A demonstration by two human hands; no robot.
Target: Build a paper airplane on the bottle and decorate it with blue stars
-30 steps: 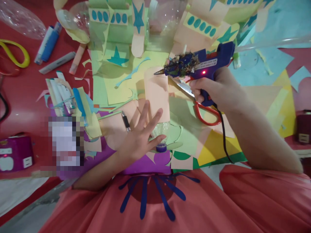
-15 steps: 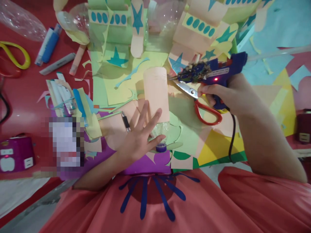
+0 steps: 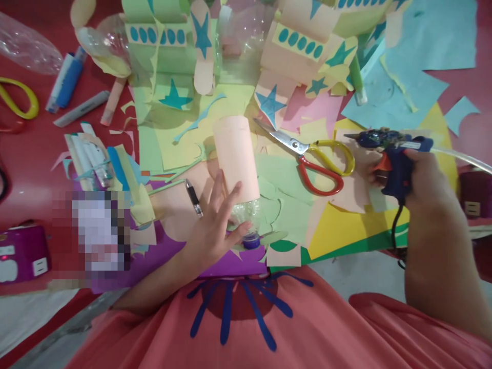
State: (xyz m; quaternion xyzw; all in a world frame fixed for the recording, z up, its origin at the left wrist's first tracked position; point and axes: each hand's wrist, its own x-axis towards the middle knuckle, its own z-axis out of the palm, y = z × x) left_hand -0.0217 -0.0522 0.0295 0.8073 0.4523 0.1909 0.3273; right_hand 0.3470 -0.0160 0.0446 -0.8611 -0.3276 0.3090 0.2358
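Observation:
A bottle (image 3: 237, 159) wrapped in peach paper lies on paper scraps, its clear neck and blue cap (image 3: 251, 241) toward me. My left hand (image 3: 215, 225) rests against its left side with fingers spread. To the right, my right hand (image 3: 418, 174) is closed on the handle of a blue glue gun (image 3: 397, 164), whose nozzle points left. Between bottle and glue gun lie scissors (image 3: 295, 145) with one red and one yellow handle, blades slightly apart. A black pen (image 3: 193, 197) is just left of the bottle.
Decorated paper-covered bottles with blue stars (image 3: 202, 35) stretch across the back. Markers (image 3: 82, 108) and a purple box (image 3: 25, 253) are at left. Yellow (image 3: 338, 230) and light-blue paper (image 3: 449, 31) lie at right. The glue gun's cord (image 3: 395, 225) hangs toward the table's front edge.
My right hand has carried the glue gun right, away from the bottle, uncovering the scissors' yellow handle. My left hand stays at the bottle. The whole view has shifted slightly.

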